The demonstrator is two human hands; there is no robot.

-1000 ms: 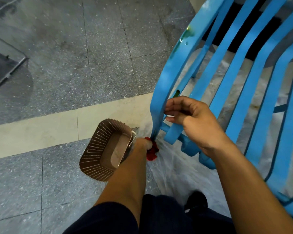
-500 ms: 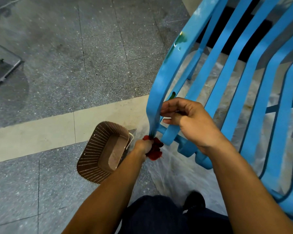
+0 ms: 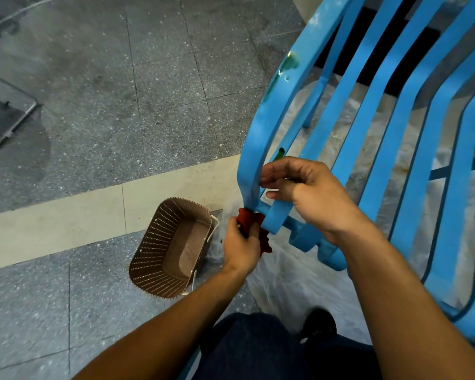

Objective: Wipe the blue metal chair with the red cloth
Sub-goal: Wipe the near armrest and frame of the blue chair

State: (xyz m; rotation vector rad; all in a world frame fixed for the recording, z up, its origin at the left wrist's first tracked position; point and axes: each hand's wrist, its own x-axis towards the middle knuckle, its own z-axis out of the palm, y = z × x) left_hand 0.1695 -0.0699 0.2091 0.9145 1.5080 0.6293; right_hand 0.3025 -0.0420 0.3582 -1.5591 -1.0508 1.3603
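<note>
- Cloth [image 3: 254, 229] moved up since a second ago, now bunched in your left hand [image 3: 240, 249] against the chair's [image 3: 261, 133] outer slat base.
- Right hand [image 3: 307, 196] still clamps the neighbouring slat.
- Wiping underway; upper slats remain.

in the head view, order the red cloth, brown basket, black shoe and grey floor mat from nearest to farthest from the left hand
1. red cloth: bunched in the left hand, against the chair's lower edge.
2. brown basket: on the floor just left of the hand.
3. black shoe: below and to the right.
4. grey floor mat: far left edge.
</note>
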